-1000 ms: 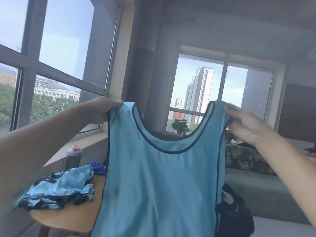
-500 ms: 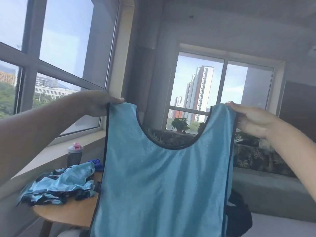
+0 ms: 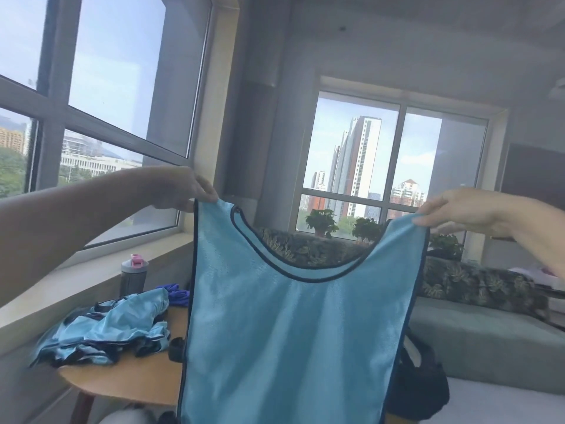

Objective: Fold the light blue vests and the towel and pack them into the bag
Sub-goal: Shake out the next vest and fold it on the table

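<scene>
You hold a light blue vest (image 3: 293,332) up in front of you, spread flat and hanging straight down, its dark-trimmed neckline dipping in the middle. Your left hand (image 3: 180,188) pinches the top of the left shoulder strap between curled fingers and thumb. Your right hand (image 3: 458,209) grips the top of the right strap, the fingers folded over its edge. The two hands are well apart, so the cloth is stretched taut between them.

Low on the left, behind the held vest, a pile of vests (image 3: 110,332) in the same light blue lies crumpled on a round wooden table (image 3: 128,381). At the far edge of that pile a purple-blue cloth (image 3: 175,293) shows; you cannot tell whether it is the towel. A grey bottle (image 3: 133,275) with a pink cap stands just beyond it, near the window sill (image 3: 91,270).

To the right of the vest's lower edge a black bag (image 3: 419,384) shows, partly hidden by the cloth. Farther back a sofa (image 3: 477,332) with a leaf-patterned back runs along the wall, and potted plants (image 3: 321,221) stand at the far window (image 3: 394,166). A large window (image 3: 101,96) fills the left side.
</scene>
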The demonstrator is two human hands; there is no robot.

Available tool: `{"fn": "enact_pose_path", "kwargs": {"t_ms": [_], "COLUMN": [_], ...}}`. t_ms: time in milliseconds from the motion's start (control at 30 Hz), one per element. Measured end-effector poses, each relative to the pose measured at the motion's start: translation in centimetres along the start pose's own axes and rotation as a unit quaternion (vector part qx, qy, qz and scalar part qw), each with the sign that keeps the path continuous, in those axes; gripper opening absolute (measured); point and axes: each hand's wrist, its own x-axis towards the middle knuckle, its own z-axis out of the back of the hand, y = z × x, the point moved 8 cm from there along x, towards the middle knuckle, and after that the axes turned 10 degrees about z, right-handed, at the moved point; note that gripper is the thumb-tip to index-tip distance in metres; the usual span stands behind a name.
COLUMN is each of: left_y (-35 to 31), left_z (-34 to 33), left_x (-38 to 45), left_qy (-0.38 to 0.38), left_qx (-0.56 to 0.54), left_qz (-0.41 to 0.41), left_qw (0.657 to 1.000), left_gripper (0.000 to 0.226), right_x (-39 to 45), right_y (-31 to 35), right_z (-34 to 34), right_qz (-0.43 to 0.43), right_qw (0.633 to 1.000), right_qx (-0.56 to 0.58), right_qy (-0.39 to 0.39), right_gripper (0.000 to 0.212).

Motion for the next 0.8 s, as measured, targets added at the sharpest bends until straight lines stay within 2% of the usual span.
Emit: {"fn": "enact_pose_path", "kwargs": {"t_ms": [67,133,200,333,433,500,533,633,733,800], "left_y": [-0.9,-2.6,-3.4,-3.3,-3.1,-2.9,-2.8,-2.5,-2.6,-2.7], "left_z": [-0.2,-0.7,-1.1,-2.0,-2.1,-2.1,-2.2,-2.8,-3.6,-4.0], "left_x": [-0.2,-1.1,-1.4,-1.7,-2.2,-2.3,-2.4,-2.2,-2.6,-3.1], "left_qy": [-0.014,-0.04,-0.059,-0.012,0.042,0.075,0.09,0.106,0.096,0.093], "left_qx": [0.046,0.102,0.136,0.145,0.107,0.084,0.075,0.072,0.107,0.097], "left_qz": [-0.035,-0.093,-0.117,-0.094,-0.07,-0.043,-0.029,-0.009,-0.016,-0.019], "left_qw": [0.998,0.99,0.982,0.985,0.991,0.993,0.993,0.992,0.989,0.991], "left_gripper": [0.004,0.009,0.014,0.018,0.018,0.018,0.018,0.016,0.028,0.031], "right_x": [0.2,0.1,0.1,0.7,0.5,0.6,0.7,1.0,0.8,0.7], "right_y": [0.9,2.6,3.9,3.9,3.7,3.5,3.5,4.0,3.8,3.7], "right_z": [0.7,0.6,-0.2,-0.4,-0.3,-0.5,-0.6,-1.1,-1.5,-2.2], "right_qz": [0.011,0.033,0.031,-0.02,-0.047,-0.048,-0.043,0.003,0.037,0.052], "right_qw": [0.989,0.978,0.975,0.968,0.973,0.979,0.977,0.961,0.952,0.946], "right_qx": [-0.137,-0.193,-0.211,-0.241,-0.201,-0.153,-0.154,-0.224,-0.237,-0.264], "right_qy": [-0.046,-0.074,-0.063,-0.062,-0.099,-0.128,-0.141,-0.163,-0.191,-0.182], "right_gripper": [0.016,0.012,0.011,0.017,0.017,0.026,0.027,0.008,0.016,0.015]}}
